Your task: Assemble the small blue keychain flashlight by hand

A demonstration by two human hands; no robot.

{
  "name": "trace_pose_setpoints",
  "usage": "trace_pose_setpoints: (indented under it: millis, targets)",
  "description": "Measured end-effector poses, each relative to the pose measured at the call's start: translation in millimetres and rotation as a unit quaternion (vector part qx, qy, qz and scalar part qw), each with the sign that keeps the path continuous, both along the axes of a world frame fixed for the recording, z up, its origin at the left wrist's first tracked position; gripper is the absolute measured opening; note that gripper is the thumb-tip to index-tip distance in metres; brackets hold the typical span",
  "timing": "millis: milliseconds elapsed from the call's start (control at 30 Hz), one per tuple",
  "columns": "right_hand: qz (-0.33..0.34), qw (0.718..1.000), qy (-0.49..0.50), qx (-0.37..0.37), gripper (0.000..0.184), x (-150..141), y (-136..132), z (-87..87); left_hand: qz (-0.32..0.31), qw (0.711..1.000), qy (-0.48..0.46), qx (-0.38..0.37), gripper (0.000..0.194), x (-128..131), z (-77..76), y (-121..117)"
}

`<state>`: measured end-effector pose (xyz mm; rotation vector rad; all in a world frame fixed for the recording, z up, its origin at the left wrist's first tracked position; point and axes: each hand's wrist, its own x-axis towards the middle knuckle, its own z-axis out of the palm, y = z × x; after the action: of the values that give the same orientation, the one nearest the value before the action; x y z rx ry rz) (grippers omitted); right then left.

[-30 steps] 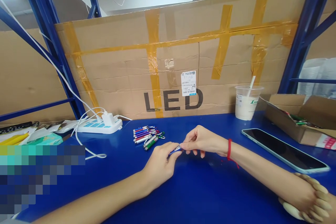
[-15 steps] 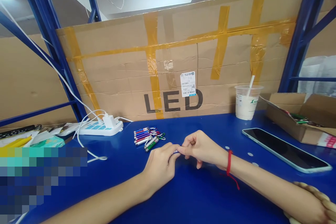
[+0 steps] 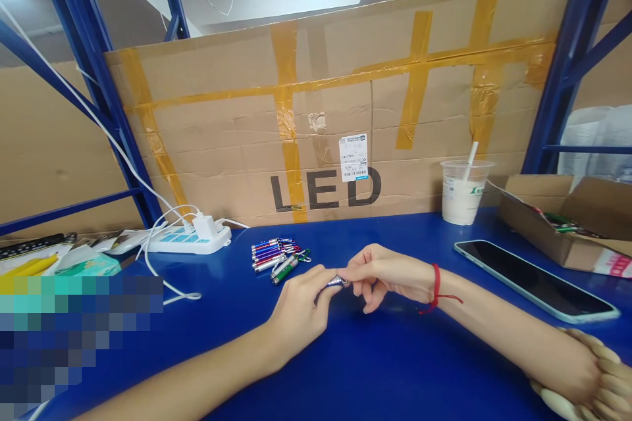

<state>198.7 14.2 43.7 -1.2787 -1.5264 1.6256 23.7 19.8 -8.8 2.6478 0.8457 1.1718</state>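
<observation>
Left hand (image 3: pixel 299 306): one, at the middle of the blue table (image 3: pixel 395 355), back of hand upward; I have its thumb and forefinger pinching a small metal tube (image 3: pixel 336 281), blue and silver, the silver end showing past the fingertips. Right hand (image 3: pixel 378 273): one, meeting the left from the other side; I have its thumb and forefinger at the tube's silver end, the other fingers loosely curled; whether they grip that end or merely touch it I cannot tell. The tube: between the two hands, above the table, tilted, mostly covered by fingers.

On the right wrist: one red string (image 3: pixel 436 286), ends loose; farther up the same arm, one band of pale beads (image 3: pixel 607 371).

Beyond the left hand, just beside it: one heap of small metal pieces (image 3: pixel 276 255), blue, purple, red and silver, with a green one at the near side.

To my right: one phone (image 3: pixel 538 279), dark screen up; one plastic cup (image 3: pixel 463 200), upright, pale contents, with straw (image 3: pixel 471 156); one open carton (image 3: pixel 538 237), small green items inside.

To my left: one white power strip (image 3: pixel 170 240), plug seated, cable trailing.

At the back: one cardboard sheet (image 3: pixel 222 145), taped, lettered LED, bearing a white label (image 3: pixel 354 158).
</observation>
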Motion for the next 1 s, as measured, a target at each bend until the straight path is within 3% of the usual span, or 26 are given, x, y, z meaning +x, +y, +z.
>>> trace_pose_setpoints:
  millis: [300,500,800,1000]
  targets:
    - [-0.015,1.0,0.016,-0.016,0.029,1,6,-4.5,0.004,0.999,-0.011,-0.043,0.019,1,2.9,4]
    - [-0.022,1.0,0.006,-0.006,0.035,2,11,-11.5,0.006,0.989,-0.043,-0.143,0.018,3,5.2,7]
    - [-0.034,0.997,0.007,0.067,0.043,-1,12,-18.0,0.014,0.98,-0.066,-0.188,0.013,5,9.0,6]
    - [-0.083,0.992,0.0,0.091,0.041,-4,14,-22.9,0.026,0.977,-0.072,-0.198,0.014,4,9.2,7]
